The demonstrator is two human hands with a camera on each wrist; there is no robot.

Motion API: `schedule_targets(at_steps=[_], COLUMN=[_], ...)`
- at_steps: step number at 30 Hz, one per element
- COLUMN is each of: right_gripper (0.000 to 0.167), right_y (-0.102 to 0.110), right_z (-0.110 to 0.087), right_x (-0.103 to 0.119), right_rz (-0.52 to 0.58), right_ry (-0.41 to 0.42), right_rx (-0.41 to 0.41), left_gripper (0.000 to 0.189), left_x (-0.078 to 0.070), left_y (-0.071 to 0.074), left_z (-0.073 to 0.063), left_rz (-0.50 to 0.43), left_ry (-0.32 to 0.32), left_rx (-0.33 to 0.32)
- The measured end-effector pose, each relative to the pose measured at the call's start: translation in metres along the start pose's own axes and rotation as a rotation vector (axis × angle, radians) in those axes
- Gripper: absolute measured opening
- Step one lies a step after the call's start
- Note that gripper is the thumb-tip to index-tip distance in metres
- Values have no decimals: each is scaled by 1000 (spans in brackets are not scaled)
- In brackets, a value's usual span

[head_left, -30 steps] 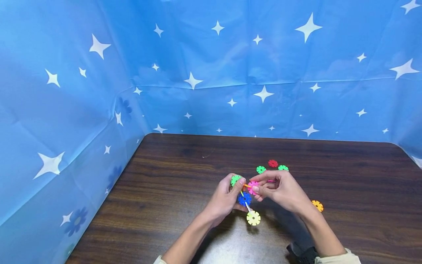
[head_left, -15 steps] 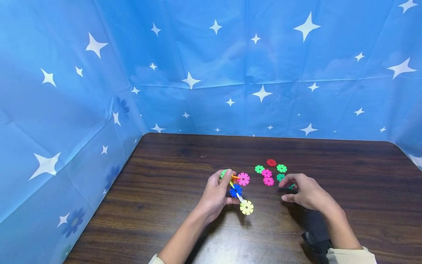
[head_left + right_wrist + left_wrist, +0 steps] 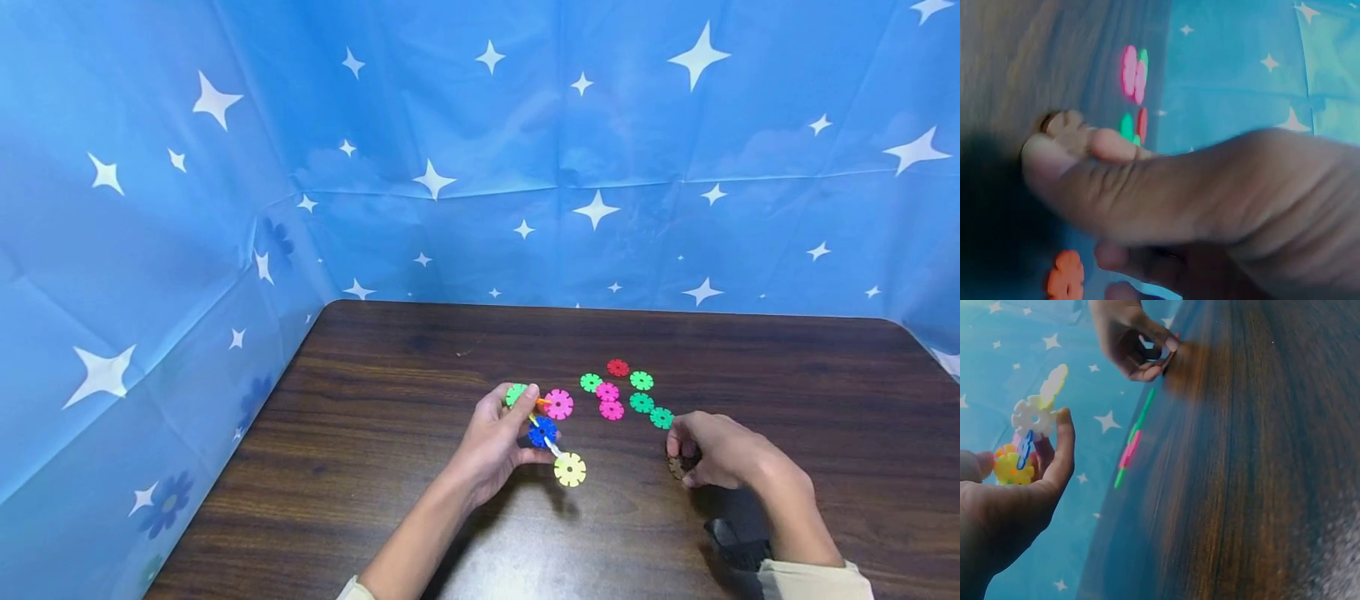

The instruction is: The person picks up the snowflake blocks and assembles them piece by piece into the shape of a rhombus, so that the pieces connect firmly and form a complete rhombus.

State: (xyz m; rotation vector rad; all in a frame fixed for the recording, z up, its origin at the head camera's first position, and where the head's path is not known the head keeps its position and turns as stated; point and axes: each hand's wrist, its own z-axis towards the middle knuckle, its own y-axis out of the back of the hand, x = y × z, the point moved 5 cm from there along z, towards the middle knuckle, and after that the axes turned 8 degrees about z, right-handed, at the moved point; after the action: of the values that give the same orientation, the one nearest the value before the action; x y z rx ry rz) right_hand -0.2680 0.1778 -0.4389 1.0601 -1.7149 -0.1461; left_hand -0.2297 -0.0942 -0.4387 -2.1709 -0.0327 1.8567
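My left hand (image 3: pixel 491 446) pinches a chain of slotted plastic snowflake discs, thumb on the green disc (image 3: pixel 516 395). Joined into the chain are a pink disc (image 3: pixel 558 404), a blue disc (image 3: pixel 543 432), a white disc (image 3: pixel 1032 419) and a pale yellow disc (image 3: pixel 570 469), with small yellow and orange ones seen edge-on. The chain is held up above the table. Over to the right, my right hand (image 3: pixel 731 454) pinches a brown disc (image 3: pixel 1069 134) between thumb and fingertip, low over the tabletop; its fingers partly cover the disc.
Loose discs lie between and beyond the hands: a red disc (image 3: pixel 618 367), two pink discs (image 3: pixel 611 410) and several green discs (image 3: pixel 641 402). An orange disc (image 3: pixel 1066 275) shows below the right hand in its wrist view. A blue star-patterned cloth (image 3: pixel 480 150) rises behind the dark wooden table (image 3: pixel 375 375).
My right hand has let go of the chain's pink disc, moved right and taken hold of the brown disc. My left hand has shifted slightly left with the chain.
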Motion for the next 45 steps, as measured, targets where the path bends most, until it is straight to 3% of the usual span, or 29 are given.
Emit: schedule_targets(at_steps=[3,8,14,19,32,40,45], right_gripper=[26,15,17,18,18,21,20], right_y=[-7,-13,-15,-19,-23,-33,-35], right_z=[2,-2,-6,-7,-8,-5,-6], right_x=[10,31,61,74,82,89,91], right_rz=[-115,38,110,130,145,61,44], right_ry=[109,328,494,535,622,701,711], right_rx=[41,47,-64,-149,-302,-385,-408], left_gripper=[23,17,19,19,28,20,16], left_x=[0,0,0,1,4,6,6], left_y=[-2,-5,-7,-7,-9,-7,-5], left_z=[-1,-3,-4,-4,-4,-4,-3], left_rz=[-12,-10,-13,-13,13,15,10], left_ry=[-8,-12,-11,-9,13,5,10], left_rx=[23,45,24,14,19,-49,-40])
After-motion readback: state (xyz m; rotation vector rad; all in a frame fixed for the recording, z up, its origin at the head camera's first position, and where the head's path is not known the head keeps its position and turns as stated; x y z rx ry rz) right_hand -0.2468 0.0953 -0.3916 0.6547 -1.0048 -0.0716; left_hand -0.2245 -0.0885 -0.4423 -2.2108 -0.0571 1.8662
